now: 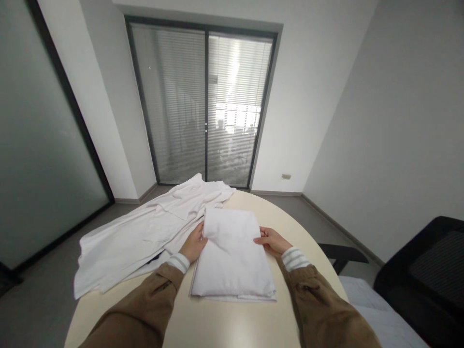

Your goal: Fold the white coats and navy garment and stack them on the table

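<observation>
A white cloth garment (pixel 234 258), folded into a neat rectangle, lies on the round cream table (pixel 235 326) in front of me. My left hand (pixel 195 242) pinches its left edge, thumb on top and fingers beneath. On the opposite side my right hand (pixel 271 240) grips the right edge between thumb and curled fingers. Spread out to the left is another white garment (pixel 145 237), rumpled and loose, reaching past the table's edge. Its near part lies close to my left hand. Whether the folded piece is lifted at its far end I cannot tell.
A black mesh office chair (pixel 427 275) stands at the right, with white cloth (pixel 373 309) on its seat. Beyond the table is a glass partition with blinds (pixel 203 106). A frosted glass panel (pixel 43 135) stands at the left.
</observation>
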Demonstrator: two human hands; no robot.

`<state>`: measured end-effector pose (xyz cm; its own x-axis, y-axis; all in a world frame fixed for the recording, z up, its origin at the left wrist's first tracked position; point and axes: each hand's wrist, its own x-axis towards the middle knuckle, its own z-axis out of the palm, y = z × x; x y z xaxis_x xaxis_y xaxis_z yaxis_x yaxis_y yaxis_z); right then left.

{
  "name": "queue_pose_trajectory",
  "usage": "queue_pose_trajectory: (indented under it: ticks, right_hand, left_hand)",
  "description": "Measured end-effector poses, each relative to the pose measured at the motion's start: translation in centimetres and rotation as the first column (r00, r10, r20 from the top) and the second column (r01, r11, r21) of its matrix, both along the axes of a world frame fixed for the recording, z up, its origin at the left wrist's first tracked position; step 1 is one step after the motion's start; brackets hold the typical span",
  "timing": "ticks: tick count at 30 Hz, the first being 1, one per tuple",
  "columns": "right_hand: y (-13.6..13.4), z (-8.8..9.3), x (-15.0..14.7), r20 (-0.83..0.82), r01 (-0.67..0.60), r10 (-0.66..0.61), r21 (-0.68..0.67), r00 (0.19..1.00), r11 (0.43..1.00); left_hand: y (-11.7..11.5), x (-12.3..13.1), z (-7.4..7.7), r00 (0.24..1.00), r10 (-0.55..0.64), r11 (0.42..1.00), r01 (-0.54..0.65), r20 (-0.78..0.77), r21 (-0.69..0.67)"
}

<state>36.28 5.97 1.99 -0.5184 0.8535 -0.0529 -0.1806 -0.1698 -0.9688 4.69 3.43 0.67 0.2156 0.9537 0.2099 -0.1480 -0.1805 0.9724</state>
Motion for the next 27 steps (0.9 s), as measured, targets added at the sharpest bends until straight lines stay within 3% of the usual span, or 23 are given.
queue_pose_trajectory:
  ticks: [8,13,19,22,27]
  right_hand:
    - [0.3,-0.3,-0.8,-0.051,0.144,-0.138,0.124,0.989,0.982]
    - [0.5,-0.8,-0.7,0.036,0.206,-0.220,0.223,0.975,0.953]
    - [0.8,-1.1,-0.1,0.173,0.101,-0.152,0.271,0.973,0.957]
    - [1.2,-1.8,-0.1,0.191,0.135,-0.186,0.254,0.964,0.958]
    - [1.4,-2.3,0.1,0.174,0.173,-0.226,0.274,0.958,0.946]
  left_hand:
    - [0.7,-0.2,-0.2,0.985,0.136,0.987,-0.125,0.109,-0.097]
    - [0.6,0.1,-0.8,0.964,0.214,0.970,-0.190,0.161,-0.152]
    - [-0.1,0.4,0.3,0.930,0.249,0.955,-0.191,0.269,-0.226]
    - [-0.2,0.3,0.7,0.945,0.251,0.941,-0.188,0.210,-0.282]
    - [0.0,0.1,0.4,0.969,0.218,0.954,-0.187,0.116,-0.233]
